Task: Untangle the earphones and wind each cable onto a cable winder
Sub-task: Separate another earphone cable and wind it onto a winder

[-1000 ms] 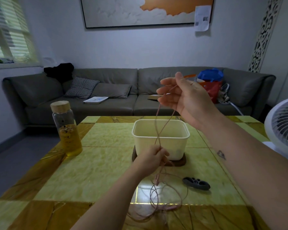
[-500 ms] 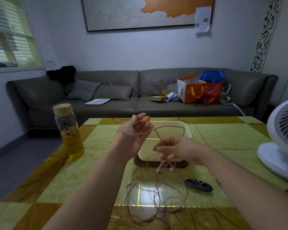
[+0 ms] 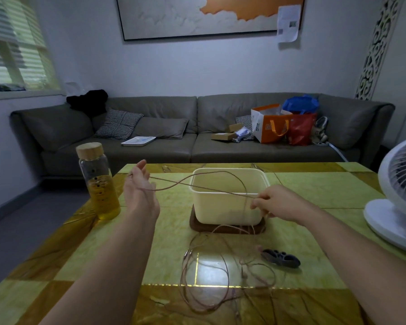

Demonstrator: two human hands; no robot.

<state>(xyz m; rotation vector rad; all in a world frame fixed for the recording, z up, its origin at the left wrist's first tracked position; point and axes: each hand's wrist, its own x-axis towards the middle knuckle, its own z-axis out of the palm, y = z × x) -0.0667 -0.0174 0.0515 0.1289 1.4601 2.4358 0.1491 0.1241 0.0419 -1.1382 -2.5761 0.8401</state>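
A thin pink earphone cable (image 3: 198,185) stretches in the air between my two hands, in front of the cream tub. My left hand (image 3: 140,186) is raised with straight fingers, and the cable loops around it. My right hand (image 3: 275,202) pinches the cable's other stretch beside the tub's right corner. The remaining cable lies in loose tangled loops (image 3: 223,273) on the table, below my hands. A dark cable winder (image 3: 280,258) with several holes lies on the table to the right of the loops.
A cream plastic tub (image 3: 227,207) stands on a dark wooden coaster mid-table. A glass bottle (image 3: 97,181) of yellow liquid with a wooden lid stands at the left. A white fan (image 3: 399,193) sits at the right edge. A grey sofa lies beyond the table.
My hands have drawn apart, the left going left and the right going right, pulling the cable into a long taut stretch. Earlier my right hand was raised high and the left was low.
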